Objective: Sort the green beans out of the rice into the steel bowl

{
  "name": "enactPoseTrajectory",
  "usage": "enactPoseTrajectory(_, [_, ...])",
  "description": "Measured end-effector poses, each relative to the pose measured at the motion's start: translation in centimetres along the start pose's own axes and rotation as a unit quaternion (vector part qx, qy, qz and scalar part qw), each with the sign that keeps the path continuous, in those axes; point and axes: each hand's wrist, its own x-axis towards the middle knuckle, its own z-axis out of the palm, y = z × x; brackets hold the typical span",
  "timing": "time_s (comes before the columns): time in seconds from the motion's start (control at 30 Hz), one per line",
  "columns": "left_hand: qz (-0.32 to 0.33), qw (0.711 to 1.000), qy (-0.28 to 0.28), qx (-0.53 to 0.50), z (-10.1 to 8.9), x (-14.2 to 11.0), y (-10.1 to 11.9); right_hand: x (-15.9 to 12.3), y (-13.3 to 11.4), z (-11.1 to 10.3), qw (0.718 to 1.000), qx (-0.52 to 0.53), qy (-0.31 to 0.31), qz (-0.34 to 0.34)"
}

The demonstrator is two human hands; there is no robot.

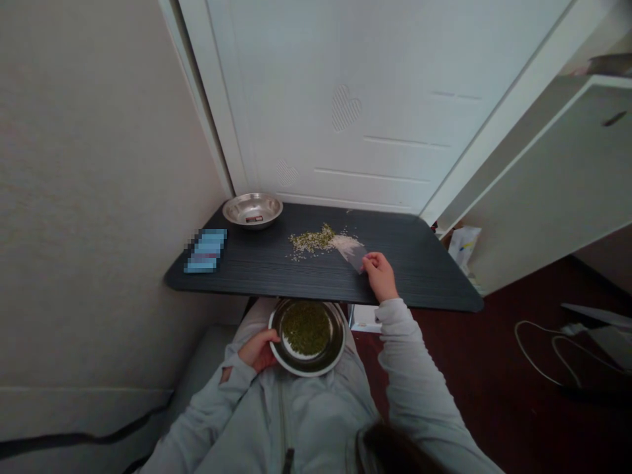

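Note:
My left hand [259, 350] grips the rim of a metal bowl [337, 355] on my lap. Small green beans [306, 327] cover much of its bottom. Over the table's front part, my right hand [380, 275] pinches the near corner of a thin, clear plastic bag [356, 257]. White grains [346, 242] lie at the bag's far end; whether they are inside or under it I cannot tell. Just left of them, a loose pile of mixed white and green grains [312, 242] spreads over the dark table [257, 273].
A second metal bowl [253, 210] with a small label inside stands at the table's back left. A blurred-out blue phone-like object [206, 251] lies near the left edge. Behind the table is a white door [390, 85]. White cables [538, 326] lie at the right.

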Motion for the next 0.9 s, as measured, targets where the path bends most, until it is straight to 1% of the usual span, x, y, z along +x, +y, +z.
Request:
enactPoseTrajectory(0.17, [0.020,0.999,-0.023,-0.021,-0.6,0.3,-0.3,-0.1,-0.3,0.0,1.000,0.016,0.003,0.001])
enactPoseTrajectory(0.37, [0.019,1.000,-0.018,-0.012,-1.1,0.4,-0.4,-0.1,-0.3,0.0,0.999,0.036,0.003,0.000])
enactPoseTrajectory(0.5, [0.009,1.000,-0.022,-0.017,-1.1,0.4,-0.4,-0.1,-0.2,0.0,0.999,0.043,0.005,0.000])
enactPoseTrajectory(0.6, [0.013,1.000,-0.012,-0.022,-0.9,0.3,-0.4,-0.1,-0.1,0.0,0.999,0.047,0.003,-0.002])
enactPoseTrajectory(0.8, [0.012,1.000,0.007,-0.020,-0.5,-0.5,-0.3,-0.1,0.1,0.0,0.999,0.054,0.001,-0.006])
enactPoseTrajectory(0.9, [0.010,1.000,0.008,-0.021,-0.5,-1.0,-0.4,-0.1,-0.1,0.0,0.998,0.055,0.002,-0.010])
